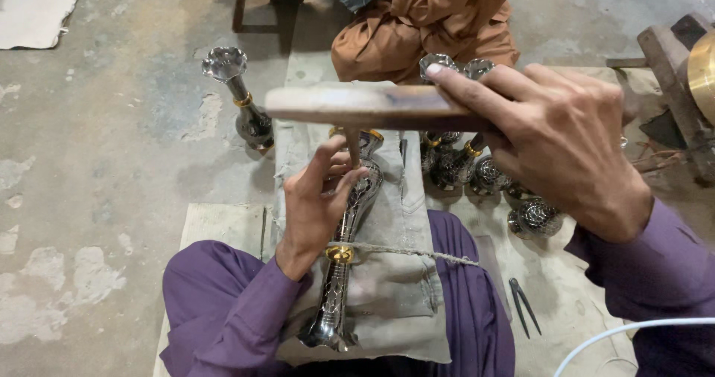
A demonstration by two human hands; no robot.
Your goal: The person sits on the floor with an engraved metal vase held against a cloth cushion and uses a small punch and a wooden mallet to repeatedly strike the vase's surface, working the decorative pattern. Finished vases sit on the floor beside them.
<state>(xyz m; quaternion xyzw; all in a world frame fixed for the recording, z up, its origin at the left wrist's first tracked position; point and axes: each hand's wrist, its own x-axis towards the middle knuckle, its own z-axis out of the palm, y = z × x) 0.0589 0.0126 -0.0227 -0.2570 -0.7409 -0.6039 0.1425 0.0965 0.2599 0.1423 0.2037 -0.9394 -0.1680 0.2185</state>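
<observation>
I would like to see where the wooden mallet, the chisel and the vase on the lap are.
Wooden mallet (357, 107), head view, middle of its flat side.
Chisel (354, 153), head view, its thin shaft above the left fingers.
Vase on the lap (337, 295), head view, lower silver body below the gold ring.

Single head-worn view, looking steeply down from close above the lap. Left hand (313, 206) and right hand (558, 142) fill the near centre; concrete floor (112, 124) lies far left.

The vase (350, 235) was glossy engraved metal with a brass ring; the mallet (372, 107) smooth wood; the lap cloth (402, 213) coarse; the floor (112, 161) rough concrete.
</observation>
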